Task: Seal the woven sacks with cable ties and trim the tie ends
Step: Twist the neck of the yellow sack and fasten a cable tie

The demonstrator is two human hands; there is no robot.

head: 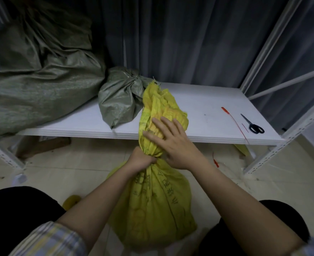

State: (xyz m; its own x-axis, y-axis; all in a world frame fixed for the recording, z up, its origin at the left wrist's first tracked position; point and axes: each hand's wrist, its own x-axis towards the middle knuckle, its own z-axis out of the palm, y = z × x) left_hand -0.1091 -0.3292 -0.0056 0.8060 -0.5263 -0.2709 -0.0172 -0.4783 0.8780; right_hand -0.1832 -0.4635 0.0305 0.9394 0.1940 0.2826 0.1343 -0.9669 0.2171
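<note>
Gripping the yellow sack at its neck, the left hand is cinching it on the floor while the right hand is pressing open-fingered on the gathered top; probably best keeping that twist tight before reaching for the red cable tie lying on the counter.

Dim indoor light is falling from above; the white counter beyond the hands is showing brightest. Corners are darkening, edges bowing under wide-angle distortion; focus slightly soft.
</note>
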